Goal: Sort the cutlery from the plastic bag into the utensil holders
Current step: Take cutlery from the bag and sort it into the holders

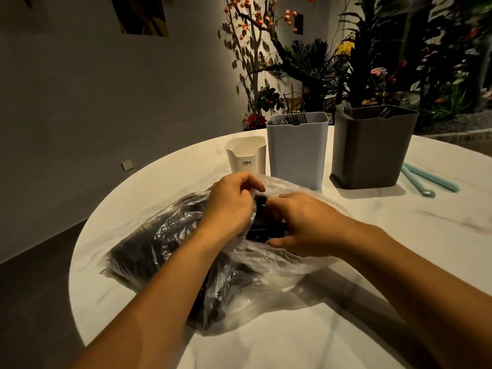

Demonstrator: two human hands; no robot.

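Bag (pixel 186 262) of dark cutlery (pixel 138 251) on tabletop (pixel 399 235), under both hands; holders (pixel 296 153) just behind. Left grip (pixel 231 206) fingers curled, pinching bag mouth. Right grip (pixel 303 222) curled into opening, contents unclear

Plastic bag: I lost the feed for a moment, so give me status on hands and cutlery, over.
Left hand grips plastic bag at its mouth. Right hand reaches into black cutlery. Three utensil holders stand behind; nothing blocks them.

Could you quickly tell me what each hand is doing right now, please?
Left hand: fingers curled, gripping the edge of the plastic bag.
Right hand: fingers curled at the bag's opening, over the black cutlery; what it holds cannot be told.
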